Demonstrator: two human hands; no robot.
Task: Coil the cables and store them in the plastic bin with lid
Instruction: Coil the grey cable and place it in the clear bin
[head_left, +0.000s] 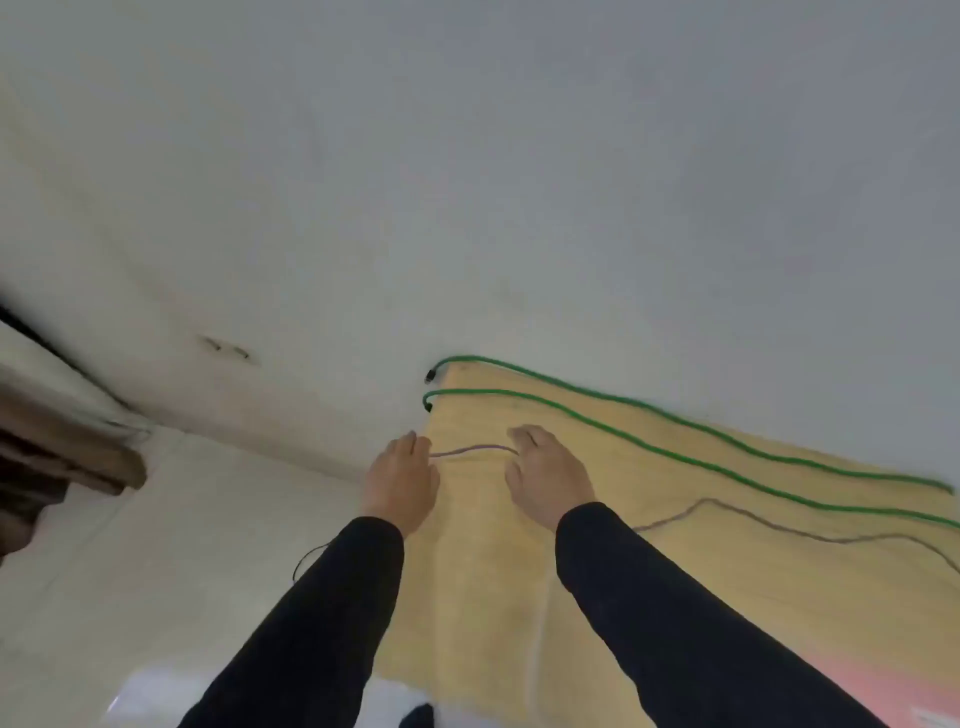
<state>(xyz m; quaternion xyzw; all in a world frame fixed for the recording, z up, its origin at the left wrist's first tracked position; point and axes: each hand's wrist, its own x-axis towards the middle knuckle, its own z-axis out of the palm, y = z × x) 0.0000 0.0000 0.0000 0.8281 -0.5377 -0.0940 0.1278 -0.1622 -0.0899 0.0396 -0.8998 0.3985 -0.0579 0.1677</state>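
A thin grey cable spans between my two hands above a yellow mat. My left hand pinches one end of it at the mat's left edge. My right hand grips it a short way to the right, and the rest of the grey cable trails off to the right across the mat. Two green cables lie side by side along the mat's far edge, their black plugs near the mat's top left corner. No plastic bin is in view.
A white wall fills the upper half. Pale floor tiles lie left of the mat. A brown wooden piece of furniture stands at the left edge. A thin black wire hangs by my left sleeve.
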